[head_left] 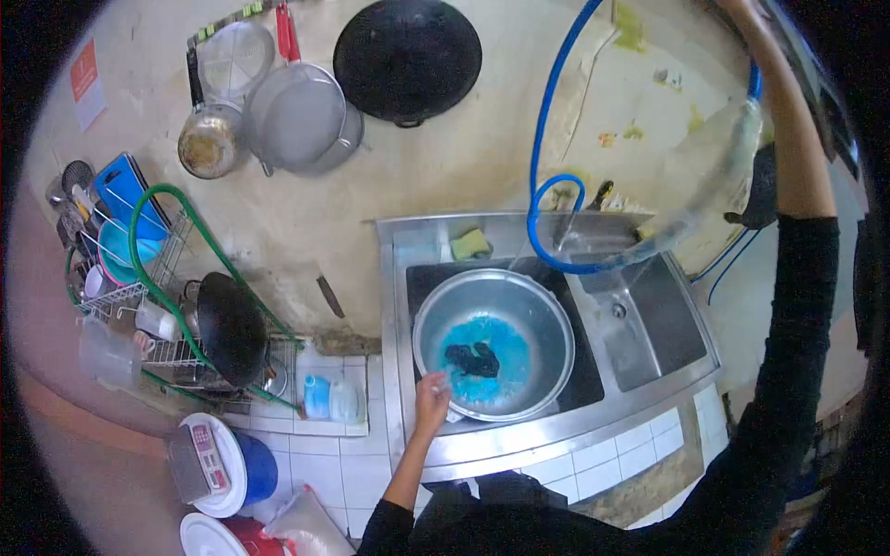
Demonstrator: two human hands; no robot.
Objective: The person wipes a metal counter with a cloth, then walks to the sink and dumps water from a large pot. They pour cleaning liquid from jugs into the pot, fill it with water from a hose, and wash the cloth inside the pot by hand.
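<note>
A round metal basin (547, 306) sits in the left bowl of the steel sink. Bright blue liquid or foam (510, 338) covers its bottom, with a crumpled black item (475, 360) in it. My left hand (432, 398) is at the basin's lower left rim, its fingers together around something small and pale that I cannot make out. My right arm reaches up along the right side; my right hand (737, 7) is cut by the top edge, fingers hidden. Near that arm, a blue hose (536, 139) loops down over the sink, beside a blurred translucent streak.
The right sink bowl (640, 324) has a drain. A yellow-green sponge (471, 244) lies on the back ledge. Left are a dish rack (167, 347), a black wok (232, 329), bottles (317, 397) and a lidded blue bucket (260, 473). Pans (295, 116) hang on the wall.
</note>
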